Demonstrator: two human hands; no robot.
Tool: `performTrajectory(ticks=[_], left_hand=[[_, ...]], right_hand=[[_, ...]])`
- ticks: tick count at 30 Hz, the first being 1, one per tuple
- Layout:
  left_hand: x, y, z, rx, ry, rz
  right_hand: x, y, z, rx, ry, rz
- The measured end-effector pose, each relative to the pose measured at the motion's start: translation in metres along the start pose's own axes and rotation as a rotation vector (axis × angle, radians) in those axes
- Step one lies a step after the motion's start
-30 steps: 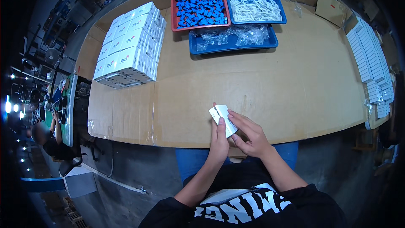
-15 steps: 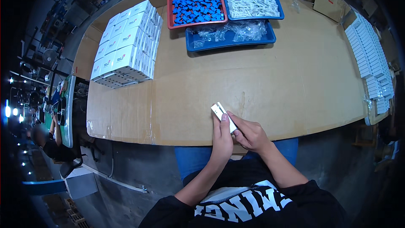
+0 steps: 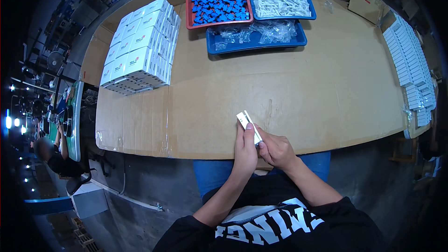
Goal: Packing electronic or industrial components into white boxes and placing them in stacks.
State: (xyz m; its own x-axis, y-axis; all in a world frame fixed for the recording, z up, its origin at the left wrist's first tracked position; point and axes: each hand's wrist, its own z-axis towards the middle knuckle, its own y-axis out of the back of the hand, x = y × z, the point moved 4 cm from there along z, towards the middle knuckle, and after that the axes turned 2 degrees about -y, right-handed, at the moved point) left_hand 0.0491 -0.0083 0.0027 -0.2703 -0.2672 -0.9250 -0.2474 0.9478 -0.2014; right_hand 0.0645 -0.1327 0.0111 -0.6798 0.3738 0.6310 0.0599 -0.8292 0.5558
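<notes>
Near the table's front edge, a slim white oblong piece is held tilted, its far end pointing up and left. Small dark marks show on that end, and a dark gap runs between its body and a thin white strip along the right side. I cannot make out its exact kind. My left hand is closed around its left side, thumb on top. At its lower right end, my right hand is closed with fingers curled against it; those fingertips are partly hidden.
White boxes are stacked at the left. At the back are a red tray of blue parts, a blue tray of white sticks and a lower blue tray of clear bags. White pieces line the right. Another person sits far left.
The white piece has turned slightly more upright and shifted a little to the right. My right fingers have curled in lower along it, while the left hand keeps its hold.
</notes>
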Motion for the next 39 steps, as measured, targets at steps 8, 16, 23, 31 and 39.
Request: performTrajectory(ticks=[8,16,23,31,39], left_hand=[[0.010,0.009,0.003,-0.082,0.089,-0.137],[-0.003,0.021,0.013,0.125,0.230,-0.264],[-0.034,0.016,0.004,0.242,-0.364,0.149],[-0.026,0.010,0.003,0.233,-0.483,0.177],[-0.010,0.004,-0.001,0.053,-0.296,-0.118]], right_hand=[[0.006,0.001,0.006,0.002,-0.068,0.053],[-0.003,0.006,0.016,-0.007,-0.415,0.376],[-0.013,0.008,0.009,0.057,-0.943,0.935],[0.002,0.005,0.016,-0.033,-0.794,1.026],[0.022,0.005,0.020,0.033,-0.422,0.591]])
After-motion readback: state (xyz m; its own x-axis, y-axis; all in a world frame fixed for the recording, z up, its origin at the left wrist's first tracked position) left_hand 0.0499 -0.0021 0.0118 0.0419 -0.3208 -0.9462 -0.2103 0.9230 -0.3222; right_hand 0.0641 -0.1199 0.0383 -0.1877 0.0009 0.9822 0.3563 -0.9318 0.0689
